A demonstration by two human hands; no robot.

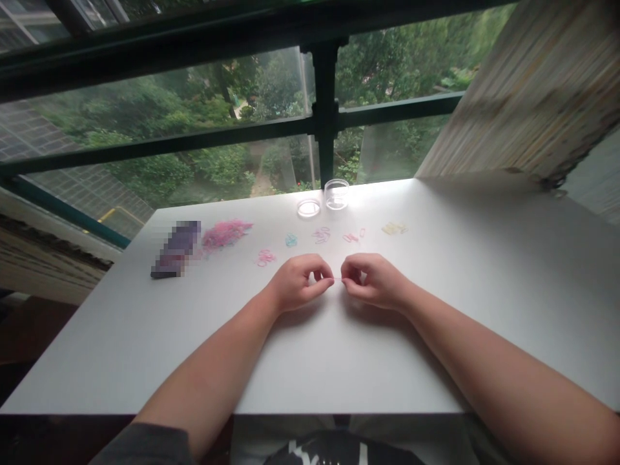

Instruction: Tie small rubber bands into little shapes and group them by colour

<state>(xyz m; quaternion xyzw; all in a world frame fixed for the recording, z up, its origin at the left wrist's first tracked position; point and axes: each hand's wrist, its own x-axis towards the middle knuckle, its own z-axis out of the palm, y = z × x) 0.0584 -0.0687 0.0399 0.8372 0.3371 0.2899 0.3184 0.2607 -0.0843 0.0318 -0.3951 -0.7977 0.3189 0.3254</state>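
Roughly mid-frame, the left hand (303, 282) and the right hand (372, 281) pinched a thin pink strand (338, 279) stretched between them above the white table (290, 368). Just beyond, from centre-left to centre-right, lay pink loops (265, 258), teal loops (290, 241), purple loops (321, 235), coral loops (351, 237) and yellow loops (394, 228). Farther left sat a big pink heap (224, 234) beside a blurred dark object (178, 248), while a clear jar (336, 196) and a round lid (309, 208) sat near the window (325, 123), upper centre.
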